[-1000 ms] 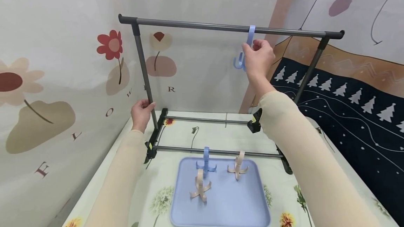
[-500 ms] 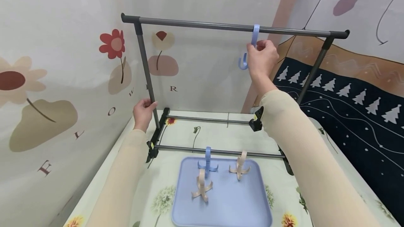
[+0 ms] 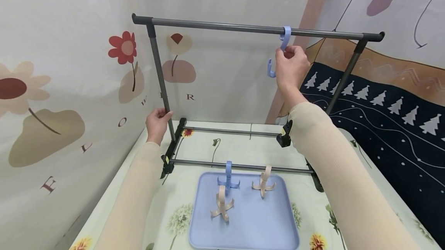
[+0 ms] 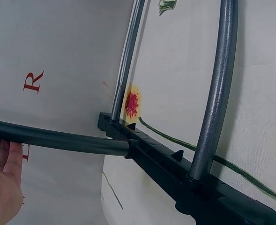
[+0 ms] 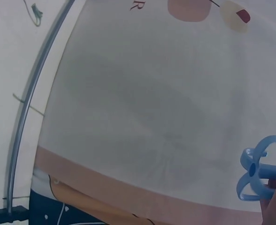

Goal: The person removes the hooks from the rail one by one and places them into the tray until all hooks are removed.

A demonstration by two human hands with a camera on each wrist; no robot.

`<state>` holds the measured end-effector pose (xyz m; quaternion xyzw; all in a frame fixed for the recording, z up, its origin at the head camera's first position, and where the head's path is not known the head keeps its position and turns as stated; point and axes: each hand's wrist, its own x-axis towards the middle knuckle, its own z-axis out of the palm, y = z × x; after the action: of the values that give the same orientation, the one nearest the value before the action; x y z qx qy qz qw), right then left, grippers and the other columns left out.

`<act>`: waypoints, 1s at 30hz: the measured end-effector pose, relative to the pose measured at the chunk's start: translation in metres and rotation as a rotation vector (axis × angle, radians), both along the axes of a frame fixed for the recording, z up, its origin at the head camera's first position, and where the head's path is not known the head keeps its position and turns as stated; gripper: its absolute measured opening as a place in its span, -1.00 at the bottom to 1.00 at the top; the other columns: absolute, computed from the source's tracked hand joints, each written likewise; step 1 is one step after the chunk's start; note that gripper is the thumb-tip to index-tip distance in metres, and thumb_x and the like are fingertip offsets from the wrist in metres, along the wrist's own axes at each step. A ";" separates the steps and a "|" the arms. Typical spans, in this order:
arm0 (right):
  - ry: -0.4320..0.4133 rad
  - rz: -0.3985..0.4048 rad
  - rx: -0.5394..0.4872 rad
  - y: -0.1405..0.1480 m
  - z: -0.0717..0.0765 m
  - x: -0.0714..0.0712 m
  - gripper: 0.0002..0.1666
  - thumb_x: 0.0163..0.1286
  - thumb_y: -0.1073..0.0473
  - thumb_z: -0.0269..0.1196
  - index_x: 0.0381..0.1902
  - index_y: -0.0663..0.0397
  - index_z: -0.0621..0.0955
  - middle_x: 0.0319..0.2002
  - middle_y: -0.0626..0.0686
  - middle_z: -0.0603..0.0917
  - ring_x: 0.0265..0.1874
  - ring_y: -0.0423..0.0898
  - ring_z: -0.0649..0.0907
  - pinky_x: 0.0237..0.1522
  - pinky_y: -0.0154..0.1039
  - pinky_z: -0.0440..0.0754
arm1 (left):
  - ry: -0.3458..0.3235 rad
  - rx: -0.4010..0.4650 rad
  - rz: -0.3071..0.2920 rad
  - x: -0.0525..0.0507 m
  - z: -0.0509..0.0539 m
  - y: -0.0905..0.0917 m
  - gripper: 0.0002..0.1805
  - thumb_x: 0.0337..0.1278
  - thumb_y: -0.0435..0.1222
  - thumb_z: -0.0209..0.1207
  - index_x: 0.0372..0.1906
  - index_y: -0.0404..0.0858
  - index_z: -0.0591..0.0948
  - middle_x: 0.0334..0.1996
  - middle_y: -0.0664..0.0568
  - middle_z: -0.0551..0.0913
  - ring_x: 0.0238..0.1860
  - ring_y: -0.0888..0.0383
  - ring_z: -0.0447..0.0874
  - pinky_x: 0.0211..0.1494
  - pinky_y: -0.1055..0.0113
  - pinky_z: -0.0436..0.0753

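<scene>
A blue multi-prong hook [image 3: 286, 36] hangs by its curved top from the upper bar [image 3: 215, 27] of a dark grey metal rack, right of the bar's middle. My right hand [image 3: 293, 66] pinches its stem just below the bar and hides part of it. In the right wrist view, the hook's curled prongs [image 5: 252, 173] show beside my fingertips. Lower down on the left, my left hand [image 3: 157, 125] holds the rack's left post [image 3: 159, 68]. The left wrist view has its fingers [image 4: 9, 161] behind the post.
In front of the rack lies a blue tray [image 3: 257, 230]. On it stand another blue hook [image 3: 228, 180] and two beige hooks, one at the front [image 3: 221, 205] and one at the right [image 3: 264, 183]. A patterned wall [image 3: 226, 68] rises close behind the rack.
My right hand has moved slightly right, and the hook has shifted that way along the bar. Its top has turned, so the curve shows more from the side. The left hand keeps its hold.
</scene>
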<state>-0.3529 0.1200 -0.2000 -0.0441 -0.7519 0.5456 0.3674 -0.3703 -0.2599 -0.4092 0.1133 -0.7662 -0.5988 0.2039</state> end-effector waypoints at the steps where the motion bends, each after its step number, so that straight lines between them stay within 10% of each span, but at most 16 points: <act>1: 0.007 0.000 0.004 0.000 -0.001 0.000 -0.58 0.45 -0.07 0.21 0.10 0.08 0.60 -0.02 0.06 0.67 -0.06 -0.15 0.59 0.08 -0.23 0.56 | 0.002 0.001 -0.001 0.000 0.000 0.000 -0.63 0.32 -0.15 0.26 0.07 -0.28 0.56 -0.02 -0.06 0.61 0.04 0.04 0.52 0.21 0.11 0.45; 30: -0.015 -0.125 0.195 0.006 0.041 0.004 -0.60 0.43 0.00 0.13 0.01 0.12 0.71 -0.07 0.06 0.73 -0.11 -0.15 0.65 -0.02 -0.33 0.60 | -0.012 -0.004 0.003 0.001 0.000 0.001 -0.61 0.33 -0.11 0.24 0.10 -0.27 0.57 0.00 -0.06 0.61 0.05 0.04 0.52 0.21 0.12 0.45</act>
<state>-0.3486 0.1258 -0.1591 -0.0591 -0.7999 0.4457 0.3975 -0.3693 -0.2589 -0.4090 0.1176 -0.7685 -0.5962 0.2003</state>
